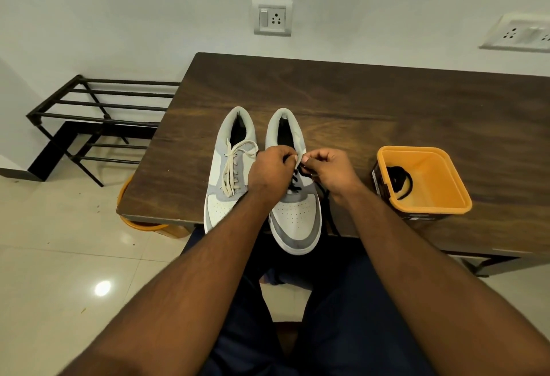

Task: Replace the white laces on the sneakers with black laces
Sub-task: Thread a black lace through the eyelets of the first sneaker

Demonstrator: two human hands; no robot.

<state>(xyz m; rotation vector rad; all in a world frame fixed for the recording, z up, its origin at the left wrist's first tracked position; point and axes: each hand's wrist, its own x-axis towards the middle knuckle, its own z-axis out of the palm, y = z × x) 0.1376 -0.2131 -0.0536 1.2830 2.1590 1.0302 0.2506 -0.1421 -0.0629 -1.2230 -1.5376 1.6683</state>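
Note:
Two grey and white sneakers stand side by side at the table's near edge, toes toward me. The left sneaker (226,173) carries a white lace (233,167), loosely threaded. The right sneaker (296,215) has a black lace (295,180) running through its eyelets, one end hanging over the table edge (327,206). My left hand (270,170) grips the right sneaker's tongue and upper eyelet area. My right hand (330,167) pinches the black lace near the top eyelets. The fingertips of both hands nearly meet.
An orange tub (425,180) stands on the wooden table (387,113) to the right, with another coiled black lace (400,182) inside. A black metal rack (98,116) stands on the floor at the left. An orange container (140,224) sits under the table's left corner.

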